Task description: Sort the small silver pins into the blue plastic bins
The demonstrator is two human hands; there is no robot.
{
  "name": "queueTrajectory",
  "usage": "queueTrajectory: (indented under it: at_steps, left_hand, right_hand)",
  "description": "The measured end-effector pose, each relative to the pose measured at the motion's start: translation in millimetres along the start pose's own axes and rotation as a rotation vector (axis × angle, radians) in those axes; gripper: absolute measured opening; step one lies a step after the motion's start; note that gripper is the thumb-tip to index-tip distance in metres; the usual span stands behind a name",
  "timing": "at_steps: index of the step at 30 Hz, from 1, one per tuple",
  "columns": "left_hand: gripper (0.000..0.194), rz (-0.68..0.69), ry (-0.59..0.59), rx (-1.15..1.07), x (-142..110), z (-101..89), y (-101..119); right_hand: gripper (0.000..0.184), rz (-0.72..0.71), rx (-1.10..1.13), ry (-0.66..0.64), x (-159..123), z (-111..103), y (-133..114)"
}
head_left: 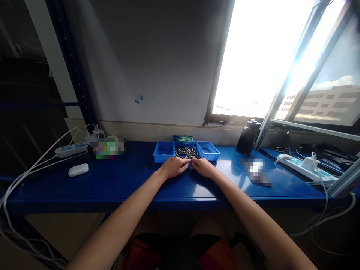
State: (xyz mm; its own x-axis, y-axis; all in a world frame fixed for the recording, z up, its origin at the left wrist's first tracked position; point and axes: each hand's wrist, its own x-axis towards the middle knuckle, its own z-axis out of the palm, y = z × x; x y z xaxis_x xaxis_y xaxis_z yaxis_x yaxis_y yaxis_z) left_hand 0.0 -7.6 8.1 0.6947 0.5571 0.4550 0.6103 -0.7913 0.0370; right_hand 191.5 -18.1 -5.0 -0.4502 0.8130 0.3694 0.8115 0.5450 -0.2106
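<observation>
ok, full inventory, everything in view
Metal pieces: many, silvery, between bins
Bins: 3, blue, left, right, behind pieces
Green clump: 1, green, back bin
Table: 1, blue, beneath bins
Bottle: 1, black, table right
Power strips: 2, white, both sides
Cables: several, white, both sides
Oval object: 1, white, table left
Pixelated items: 2, mixed, both sides
Unclear gear: several, dark, far right
Frame: 1, silvery, right
Upright: 1, blue, left
Wall: 1, grey, behind table
Tape bits: 2, blue, wall
Window: 1, bright, upper right
Building: 1, pale, outside
Left hand: 1, bare, at pieces' front
Right hand: 1, bare, beside left
Forearms: 2, bare, lower centre
Clothing: count unclear, orange and black, bottom
</observation>
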Motion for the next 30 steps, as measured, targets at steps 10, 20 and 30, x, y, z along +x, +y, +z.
queueTrajectory:
  at_steps: [10, 20, 30]
  left_hand:
    - [0.031, -0.156, -0.069, 0.031, 2, 1.7, -4]
    - [0.029, -0.204, -0.147, -0.141, 1, 5.1, 1]
    - [0.030, -0.175, 0.056, -0.304, 3, 2.2, 2]
  right_hand:
    - [0.022, -0.016, 0.038, 0.117, 0, -7, -6]
    - [0.015, -0.076, 0.070, 0.151, -1, -7, -11]
    - [0.016, -0.015, 0.083, 0.072, 1, -4, -4]
